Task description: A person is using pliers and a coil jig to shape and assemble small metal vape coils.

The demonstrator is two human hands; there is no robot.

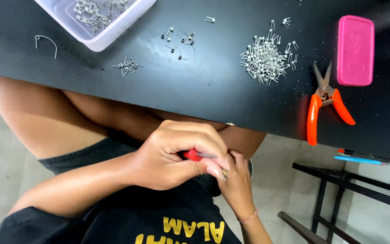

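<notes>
Both hands meet below the table's near edge, over my lap. My left hand (177, 156) is closed around a small tool with a red handle (191, 155) and a thin metal shaft that points right. My right hand (238, 185), with a pink bracelet on the wrist, comes up from below. Its fingertips pinch against the shaft's tip. Whatever small part sits between those fingers is hidden.
On the black table (195, 86) lie a heap of small metal parts (267, 58), two smaller scatters (127, 67) (179, 39), a bent wire (46, 41), a white tray of parts (95, 18), orange-handled cutters (323, 106) and a pink case (355, 49). A black frame (335, 190) stands at right.
</notes>
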